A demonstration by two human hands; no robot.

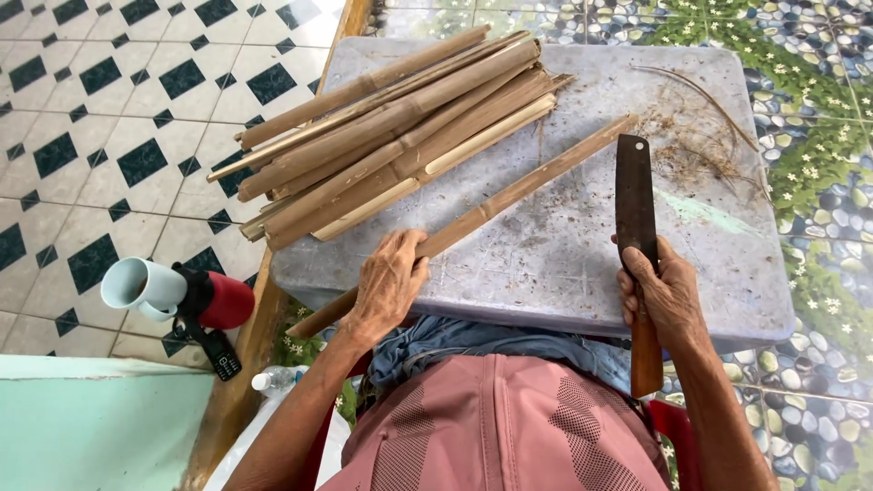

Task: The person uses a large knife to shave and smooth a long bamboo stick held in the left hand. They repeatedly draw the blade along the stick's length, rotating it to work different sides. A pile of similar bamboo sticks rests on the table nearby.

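At the far left I see a pale mug [141,286] lying on its side on the tiled floor [82,136], with a red flask [223,300] touching it and a small black handset [218,355] just below that. A clear plastic bottle cap end [271,380] shows near the wooden edge strip beside my left arm.

Moving right, a bundle of split bamboo strips [391,136] lies slanted across the upper left part of the grey table [582,273], its lower ends hanging past the table's left edge. Just beside the bundle, one single bamboo strip [527,186] runs diagonally from the table's near left edge up toward its middle. My left hand [389,282] rests on the lower part of that strip, the grip curled over it and pressing it down against the table.

Further right, my right hand [664,295] has its grip clamped around the wooden handle of a cleaver [635,205], whose dark, rusty blade points away from me and lies flat on the table, apart from the strip. Fine bamboo shavings [696,141] are scattered on the table beyond the blade's tip.
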